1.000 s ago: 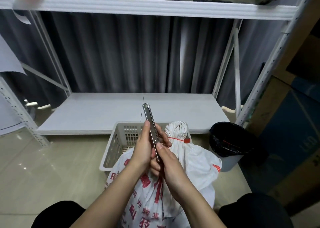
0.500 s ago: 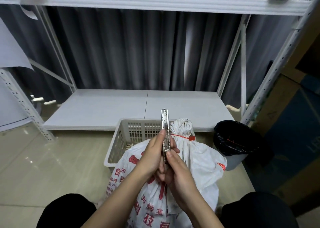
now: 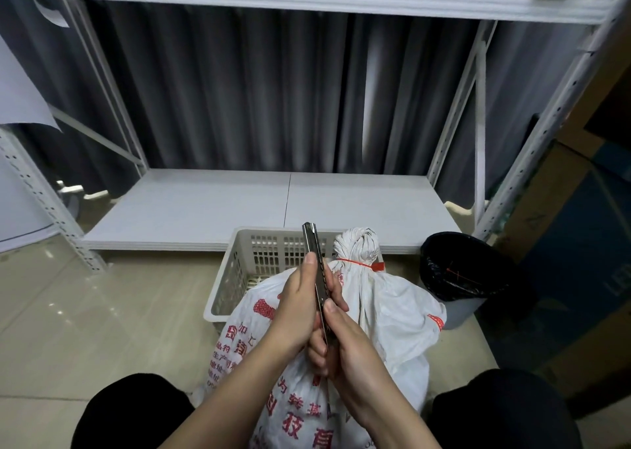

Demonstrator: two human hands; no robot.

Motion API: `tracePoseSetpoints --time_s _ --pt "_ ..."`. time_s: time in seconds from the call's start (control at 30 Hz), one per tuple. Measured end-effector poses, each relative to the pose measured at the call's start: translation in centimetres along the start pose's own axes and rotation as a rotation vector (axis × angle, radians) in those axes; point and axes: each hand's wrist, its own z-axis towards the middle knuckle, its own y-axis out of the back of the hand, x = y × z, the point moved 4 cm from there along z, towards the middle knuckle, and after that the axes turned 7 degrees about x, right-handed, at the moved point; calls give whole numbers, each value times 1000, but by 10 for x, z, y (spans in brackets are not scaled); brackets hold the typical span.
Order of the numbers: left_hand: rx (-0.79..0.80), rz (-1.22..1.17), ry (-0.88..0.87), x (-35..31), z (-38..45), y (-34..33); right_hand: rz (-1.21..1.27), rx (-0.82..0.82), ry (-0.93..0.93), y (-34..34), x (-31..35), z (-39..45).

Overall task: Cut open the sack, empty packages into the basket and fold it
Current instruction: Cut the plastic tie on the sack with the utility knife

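Note:
A white woven sack (image 3: 392, 312) with red print stands between my knees, its neck bunched and tied with a red zip tie (image 3: 362, 263). Behind it sits a white perforated plastic basket (image 3: 269, 250). In front of the sack I hold a metal utility knife (image 3: 316, 264) upright with both hands. My left hand (image 3: 297, 308) grips its upper body, thumb along the side. My right hand (image 3: 345, 342) grips the lower end, thumb pressed on the knife's edge. No blade shows at the tip.
A bin lined with a black bag (image 3: 461, 271) stands right of the sack. A white metal rack with a low shelf board (image 3: 273, 206) is behind the basket, dark curtains beyond. Cardboard boxes (image 3: 573, 243) stack at the right. Tiled floor (image 3: 102, 312) lies at the left.
The knife has swung from a left tilt to nearly upright, and my left thumb now lies higher along its side. Both hands keep their hold; the sack has not moved.

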Motion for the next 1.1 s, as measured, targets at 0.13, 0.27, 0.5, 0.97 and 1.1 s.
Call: tracePoseSetpoints --time_s 0.13,0.27,0.5,0.97,1.1 --pt "15 7 6 -2 -2 -2 8 7 31 1 1 -1" --pt "35 23 53 -2 1 -2 0 70 36 3 9 -1" --pt "56 185 115 -2 -5 -1 15 36 86 4 5 -7" --pt "146 226 146 1 -20 -10 55 8 53 4 2 -7" --pt "217 68 197 2 -16 -9 65 -2 91 11 6 -9"
